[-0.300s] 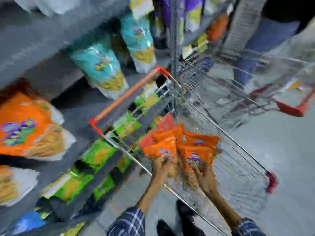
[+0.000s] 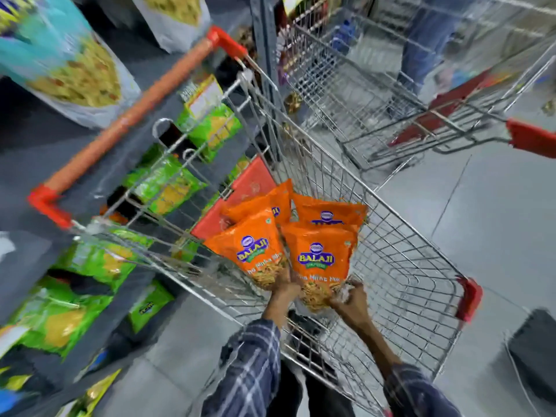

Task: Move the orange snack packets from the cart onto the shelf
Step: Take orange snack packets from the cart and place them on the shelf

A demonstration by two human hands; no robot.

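Several orange snack packets stand in a bunch inside the wire cart [image 2: 400,266]. My left hand [image 2: 282,288] grips the bottom of the front left orange packet [image 2: 252,245]. The front right orange packet [image 2: 320,257] is held at its lower edge by my right hand [image 2: 350,299]. Two more orange packets [image 2: 328,213] lean behind these, against the cart's red seat flap [image 2: 249,185]. The grey shelf [image 2: 39,145] runs along the left, beside the cart's orange handle [image 2: 129,115].
Green snack packets [image 2: 168,188] fill the lower shelf rows on the left, teal and white bags [image 2: 75,73] sit above. A second wire cart [image 2: 406,94] stands at upper right, with a person's legs in jeans [image 2: 427,37] behind it. A dark object [image 2: 532,353] sits on the floor at right.
The view has swung closer over the cart and downward. Both hands keep their hold on the orange packets, which sit slightly higher and more upright in the cart.
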